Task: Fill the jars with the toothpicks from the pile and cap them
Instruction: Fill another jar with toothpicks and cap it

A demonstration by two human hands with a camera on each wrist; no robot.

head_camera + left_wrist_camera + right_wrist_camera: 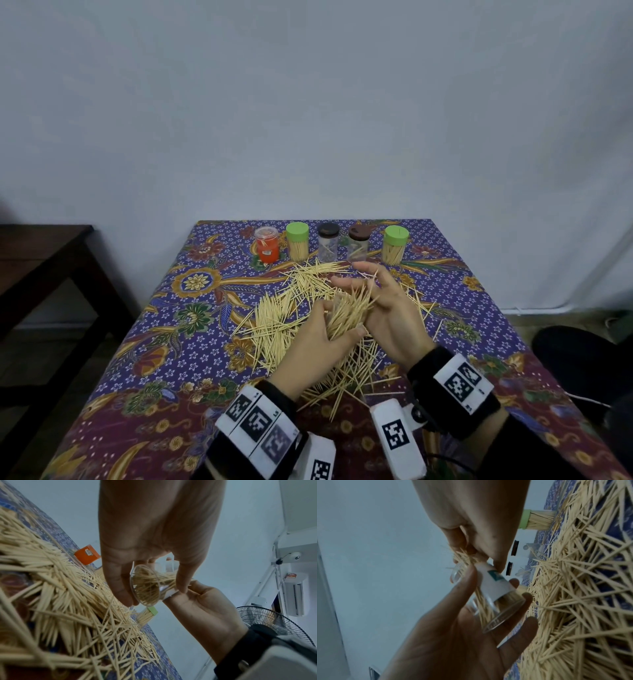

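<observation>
My left hand (308, 346) grips a clear, uncapped jar (145, 586) with a white label (494, 586), tilted on its side above the pile. The jar is partly full of toothpicks. My right hand (390, 308) pinches a bundle of toothpicks (464, 559) at the jar's mouth; in the head view the bundle (346, 313) fans out between both hands. The loose toothpick pile (277, 322) spreads across the patterned tablecloth (178, 342) under and around my hands.
A row stands at the table's far edge: an orange jar (267, 246), two green-capped jars full of toothpicks (297, 245) (395, 245), and two dark-capped jars (328, 241) (358, 241) holding few. A dark wooden table (41, 260) is on the left. A fan (274, 619) stands behind.
</observation>
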